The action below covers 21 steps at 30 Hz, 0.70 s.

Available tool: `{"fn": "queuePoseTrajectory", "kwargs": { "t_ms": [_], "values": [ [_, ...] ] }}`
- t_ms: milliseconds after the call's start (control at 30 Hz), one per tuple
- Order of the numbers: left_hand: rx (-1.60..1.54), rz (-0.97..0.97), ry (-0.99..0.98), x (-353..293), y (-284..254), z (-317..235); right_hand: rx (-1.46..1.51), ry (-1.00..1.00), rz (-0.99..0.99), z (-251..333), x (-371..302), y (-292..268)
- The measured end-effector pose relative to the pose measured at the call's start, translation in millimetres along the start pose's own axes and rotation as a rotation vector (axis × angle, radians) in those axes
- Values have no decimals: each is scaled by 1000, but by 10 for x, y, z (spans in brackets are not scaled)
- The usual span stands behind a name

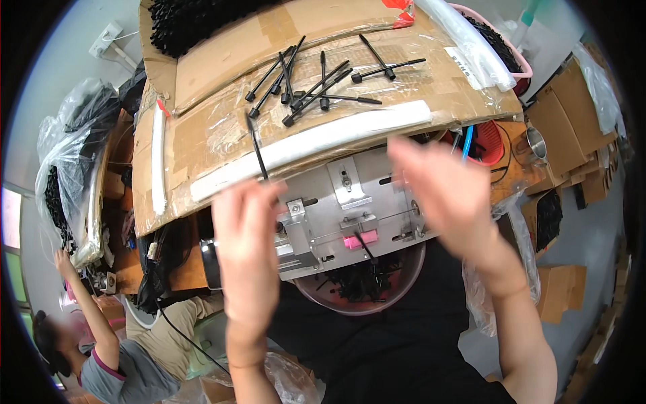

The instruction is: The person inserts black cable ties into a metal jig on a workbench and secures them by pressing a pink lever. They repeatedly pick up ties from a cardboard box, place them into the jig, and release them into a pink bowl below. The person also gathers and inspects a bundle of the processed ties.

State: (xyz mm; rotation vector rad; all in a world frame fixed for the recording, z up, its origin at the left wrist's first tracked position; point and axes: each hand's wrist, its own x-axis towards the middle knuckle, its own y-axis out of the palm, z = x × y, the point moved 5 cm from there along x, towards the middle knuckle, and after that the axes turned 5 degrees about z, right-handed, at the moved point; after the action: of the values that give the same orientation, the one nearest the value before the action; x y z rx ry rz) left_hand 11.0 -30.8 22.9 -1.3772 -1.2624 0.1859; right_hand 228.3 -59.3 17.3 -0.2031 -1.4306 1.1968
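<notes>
My left hand (247,236) is raised over the left end of a metal fixture plate (319,176). Its fingers are closed round the lower end of a thin black plastic rod (258,149), which points away from me across the cardboard. Motion smears my right hand (447,195) over the plate's right end; whether it grips anything cannot be made out. A pink block (361,239) sits on the plate's near part, with a dark rod (365,246) next to it. Several black rods with thicker heads (324,81) lie loosely crossed on the cardboard box (222,135) beyond.
Below the plate's near edge is a round tub (404,286) of black pieces. A red basket (498,145) and a metal cup (536,144) stand at right. More black pieces (195,23) fill the far box. Another person (128,367) works at lower left.
</notes>
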Motion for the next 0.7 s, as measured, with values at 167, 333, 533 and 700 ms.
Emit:
{"fn": "queuePoseTrajectory", "kwargs": {
  "t_ms": [167,333,533,700],
  "values": [
    [-163,196,-38,-889,425,-553,-457,-35,326,-787,982,232],
    [-109,344,-66,-1014,818,-786,-146,26,272,-815,1207,252],
    [-94,391,-36,-942,906,-770,430,320,-49,-608,854,-456],
    [-60,401,-14,-913,791,-683,724,424,-142,-221,81,-269]
  ]
}}
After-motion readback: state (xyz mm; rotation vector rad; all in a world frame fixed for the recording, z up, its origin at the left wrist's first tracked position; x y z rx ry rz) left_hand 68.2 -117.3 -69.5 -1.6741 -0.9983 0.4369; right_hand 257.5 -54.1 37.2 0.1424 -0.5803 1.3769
